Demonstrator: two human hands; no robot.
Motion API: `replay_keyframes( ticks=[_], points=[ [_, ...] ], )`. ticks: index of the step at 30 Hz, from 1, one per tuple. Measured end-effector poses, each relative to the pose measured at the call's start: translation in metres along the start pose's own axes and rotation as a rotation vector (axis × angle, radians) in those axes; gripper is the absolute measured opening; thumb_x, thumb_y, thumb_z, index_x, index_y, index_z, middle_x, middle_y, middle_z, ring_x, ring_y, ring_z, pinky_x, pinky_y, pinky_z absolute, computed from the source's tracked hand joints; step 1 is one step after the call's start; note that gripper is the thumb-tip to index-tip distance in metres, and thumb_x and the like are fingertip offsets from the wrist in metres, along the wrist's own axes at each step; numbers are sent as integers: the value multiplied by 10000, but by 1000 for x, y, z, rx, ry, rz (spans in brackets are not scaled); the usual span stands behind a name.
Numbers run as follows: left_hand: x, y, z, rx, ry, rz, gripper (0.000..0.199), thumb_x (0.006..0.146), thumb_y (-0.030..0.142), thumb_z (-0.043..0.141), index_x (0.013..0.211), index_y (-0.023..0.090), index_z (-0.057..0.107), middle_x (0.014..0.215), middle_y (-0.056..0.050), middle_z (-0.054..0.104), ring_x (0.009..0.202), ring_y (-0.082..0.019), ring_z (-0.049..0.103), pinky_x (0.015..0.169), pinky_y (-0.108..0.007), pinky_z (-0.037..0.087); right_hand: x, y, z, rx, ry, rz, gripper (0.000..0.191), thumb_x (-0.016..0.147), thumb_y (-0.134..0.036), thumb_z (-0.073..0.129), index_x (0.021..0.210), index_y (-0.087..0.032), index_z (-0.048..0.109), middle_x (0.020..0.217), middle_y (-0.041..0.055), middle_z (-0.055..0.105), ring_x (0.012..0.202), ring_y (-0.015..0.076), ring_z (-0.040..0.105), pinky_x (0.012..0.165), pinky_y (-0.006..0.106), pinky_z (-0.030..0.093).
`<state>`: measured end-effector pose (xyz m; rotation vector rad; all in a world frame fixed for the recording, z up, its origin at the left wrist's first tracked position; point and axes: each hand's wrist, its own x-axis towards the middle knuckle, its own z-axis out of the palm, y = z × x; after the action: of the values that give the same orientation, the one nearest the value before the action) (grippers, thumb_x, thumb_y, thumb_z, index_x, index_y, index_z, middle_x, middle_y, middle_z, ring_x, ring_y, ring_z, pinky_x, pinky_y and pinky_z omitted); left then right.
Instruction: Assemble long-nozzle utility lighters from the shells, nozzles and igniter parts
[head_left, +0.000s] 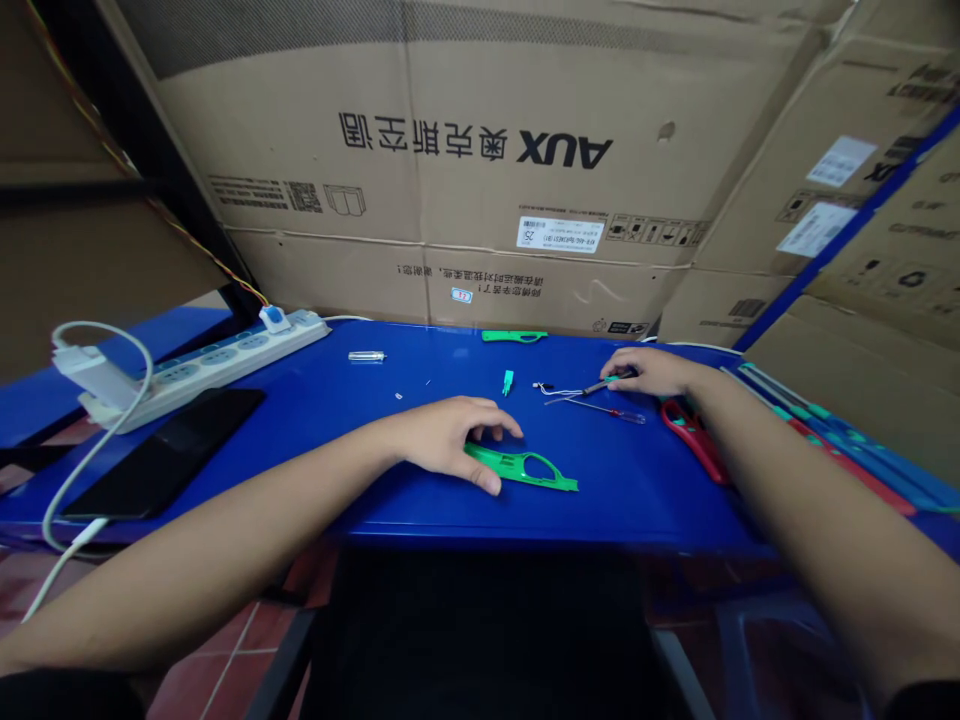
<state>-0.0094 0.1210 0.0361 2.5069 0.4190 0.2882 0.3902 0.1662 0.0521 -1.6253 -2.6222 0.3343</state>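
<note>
My left hand [454,440] is over the near side of the blue table, thumb and fingers apart around the left end of a green plastic shell half [536,468] with an oval opening. Its palm hides part of that shell. Further right, the fingers of my right hand [649,370] are closed on a dark thin rod [596,387] with white wires [562,392] at its left end. Just in front of the rod lies a small screwdriver [619,414] with a clear red handle. A small green trigger-like piece [508,382] sits between the hands.
Another green shell half [514,337] lies by the cardboard box [450,200]. A clear cylinder [367,356] and tiny bits are at left, beyond a phone [169,450] and power strip [217,365]. Red-handled scissors [696,440] and several long lighters [840,440] line the right.
</note>
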Motion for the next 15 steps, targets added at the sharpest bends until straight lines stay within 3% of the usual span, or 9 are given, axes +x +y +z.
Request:
replay_keyframes(
  ticks=[2, 4, 7, 10, 12, 15],
  points=[
    [0, 4, 2, 9, -14, 5, 751, 644, 585, 858, 1275, 237, 644, 1074, -74, 668, 950, -218, 644, 788, -313, 530, 2, -7, 2, 8, 19, -13, 436, 785, -602, 588, 916, -218, 750, 968, 97, 708, 864, 236, 673, 827, 380, 532],
    [1, 5, 2, 21, 29, -6, 682, 678, 567, 844, 1239, 226, 660, 1068, -70, 668, 945, -211, 643, 812, -326, 533, 2, -17, -1, 10, 51, -40, 419, 800, -576, 571, 887, -201, 734, 937, 104, 699, 834, 238, 665, 804, 390, 529],
    [0, 1, -3, 77, 273, -42, 498, 822, 524, 737, 1203, 212, 663, 1074, -75, 656, 943, -200, 634, 794, -327, 540, -6, -40, -12, 1, 138, -87, 406, 846, -535, 531, 943, -183, 708, 971, 122, 675, 884, 260, 645, 832, 422, 508],
    [-2, -5, -11, 152, 493, -96, 460, 879, 431, 667, 1282, 217, 608, 1129, -90, 630, 979, -212, 621, 799, -352, 551, -21, -71, -21, -16, 228, -128, 372, 885, -504, 530, 1017, -188, 675, 1029, 125, 643, 932, 266, 620, 853, 428, 491],
    [-5, -7, -16, 159, 508, -76, 499, 872, 328, 645, 1350, 217, 553, 1179, -101, 620, 1030, -223, 616, 840, -374, 556, -35, -94, -22, -27, 300, -176, 298, 909, -450, 540, 1013, -198, 663, 1026, 111, 637, 929, 253, 618, 845, 413, 492],
    [-8, -5, -21, 135, 401, 41, 585, 846, 268, 666, 1406, 211, 507, 1255, -115, 624, 1121, -238, 615, 953, -408, 530, -55, -122, -11, -18, 424, -194, 206, 929, -374, 553, 1007, -212, 654, 1015, 91, 644, 905, 233, 624, 778, 373, 507]
  ],
)
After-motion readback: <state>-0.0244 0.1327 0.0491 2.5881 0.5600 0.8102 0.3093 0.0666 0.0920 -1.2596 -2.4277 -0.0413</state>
